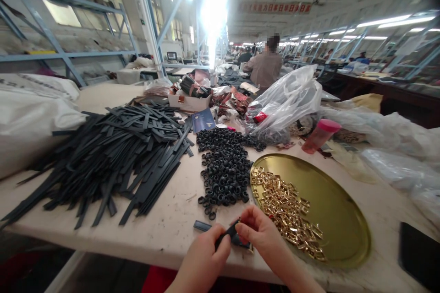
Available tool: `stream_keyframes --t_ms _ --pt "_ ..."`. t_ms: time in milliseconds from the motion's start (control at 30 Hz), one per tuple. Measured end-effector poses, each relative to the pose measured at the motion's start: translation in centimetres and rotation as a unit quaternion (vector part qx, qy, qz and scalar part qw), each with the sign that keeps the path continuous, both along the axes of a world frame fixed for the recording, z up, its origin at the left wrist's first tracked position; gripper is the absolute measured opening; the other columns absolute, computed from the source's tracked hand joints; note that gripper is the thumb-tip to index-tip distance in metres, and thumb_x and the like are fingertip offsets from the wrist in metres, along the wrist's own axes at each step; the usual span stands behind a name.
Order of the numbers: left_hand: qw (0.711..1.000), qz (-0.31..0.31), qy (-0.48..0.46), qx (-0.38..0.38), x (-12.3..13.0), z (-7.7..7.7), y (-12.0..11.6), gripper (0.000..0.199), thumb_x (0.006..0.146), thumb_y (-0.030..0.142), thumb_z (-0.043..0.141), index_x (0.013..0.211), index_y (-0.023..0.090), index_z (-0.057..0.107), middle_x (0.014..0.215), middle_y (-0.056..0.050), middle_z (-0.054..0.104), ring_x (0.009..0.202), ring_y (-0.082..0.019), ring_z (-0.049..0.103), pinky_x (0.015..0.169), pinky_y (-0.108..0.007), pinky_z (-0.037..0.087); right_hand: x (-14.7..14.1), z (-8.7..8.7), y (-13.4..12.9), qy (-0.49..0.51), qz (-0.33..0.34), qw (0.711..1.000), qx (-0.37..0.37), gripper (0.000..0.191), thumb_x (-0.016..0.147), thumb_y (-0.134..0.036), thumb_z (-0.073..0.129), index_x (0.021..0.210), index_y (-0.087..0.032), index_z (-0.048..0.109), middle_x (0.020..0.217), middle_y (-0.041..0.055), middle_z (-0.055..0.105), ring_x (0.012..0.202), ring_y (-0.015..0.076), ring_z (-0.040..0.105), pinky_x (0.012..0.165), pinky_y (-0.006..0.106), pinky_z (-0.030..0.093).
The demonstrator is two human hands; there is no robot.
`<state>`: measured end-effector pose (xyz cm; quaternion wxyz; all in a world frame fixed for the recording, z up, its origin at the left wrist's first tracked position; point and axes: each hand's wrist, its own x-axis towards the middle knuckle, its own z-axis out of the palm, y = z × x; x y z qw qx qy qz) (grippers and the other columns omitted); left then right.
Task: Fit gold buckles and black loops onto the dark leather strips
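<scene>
My left hand [208, 254] is closed round a dark strip [227, 234] near the table's front edge. At the strip's upper end, the fingers of my right hand [261, 233] are pinched together on it, with a small bit of gold colour at the fingertips. Another dark strip piece [202, 225] lies just beyond my left hand. Small black loops [225, 174] form a pile ahead of my hands. To the right, gold buckles [285, 206] lie in a round gold tray [343, 219]. Many long black strips [130, 146] are heaped on the left.
Behind the piles are a white box [189, 102], a blue booklet [203, 120], a clear plastic bag [292, 96] and a pink-lidded jar [321, 136]. A black flat object [417, 254] lies at the right edge. A person [264, 66] sits farther back.
</scene>
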<state>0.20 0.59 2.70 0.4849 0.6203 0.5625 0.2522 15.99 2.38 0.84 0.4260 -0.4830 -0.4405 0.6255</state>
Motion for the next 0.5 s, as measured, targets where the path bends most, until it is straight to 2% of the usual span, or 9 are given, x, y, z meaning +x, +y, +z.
stream_keyframes --t_ms 133,267,367,433,500 --pt "0.992 -0.033 -0.088 -0.082 -0.6 0.3 -0.8 0.017 0.079 0.028 0.041 0.069 0.018 0.051 0.048 0.008 0.036 0.044 -0.008 0.033 0.043 -0.018 0.025 -0.7 -0.4 -1.3 0.047 -0.017 0.999 -0.023 0.039 0.056 -0.046 0.073 0.075 -0.017 0.053 0.058 -0.0047 0.056 0.043 0.0067 0.043 0.044 0.021 0.032" --pt "0.976 -0.015 -0.159 -0.145 -0.2 0.1 -1.5 0.015 0.079 0.028 0.04 0.068 0.019 0.044 0.041 0.011 0.027 0.034 -0.006 0.022 0.035 -0.018 0.018 -1.8 -0.5 -2.9 0.054 -0.071 0.996 -0.017 0.043 0.062 -0.05 0.068 0.087 -0.016 0.062 0.063 -0.0004 0.061 0.044 0.0072 0.044 0.044 0.022 0.034" --pt "0.977 0.012 -0.175 -0.122 0.2 -0.3 -2.1 0.017 0.08 0.03 0.039 0.07 0.018 0.046 0.043 0.01 0.03 0.036 -0.006 0.023 0.036 -0.018 0.019 -2.8 -0.5 -3.6 0.074 -0.12 0.99 -0.019 0.05 0.067 -0.053 0.061 0.102 -0.017 0.06 0.074 0.0034 0.065 0.047 0.0079 0.046 0.045 0.022 0.037" --pt "0.984 0.01 -0.164 -0.074 0.2 -0.3 -2.3 0.02 0.08 0.029 0.039 0.071 0.016 0.051 0.051 0.006 0.043 0.043 -0.007 0.034 0.042 -0.018 0.028 -3.0 -0.2 -3.8 0.093 -0.125 0.987 -0.031 0.05 0.068 -0.051 0.062 0.104 -0.017 0.06 0.079 0.0046 0.066 0.046 0.0065 0.045 0.044 0.021 0.036" --pt "0.99 -0.013 -0.139 -0.029 -0.1 -0.2 -2.5 0.021 0.08 0.027 0.04 0.072 0.014 0.055 0.064 0.002 0.054 0.058 -0.01 0.046 0.055 -0.019 0.036 -2.9 0.1 -3.9 0.128 -0.098 0.985 -0.068 0.046 0.066 -0.047 0.066 0.101 -0.017 0.063 0.082 0.0053 0.067 0.046 0.0046 0.042 0.043 0.019 0.034"
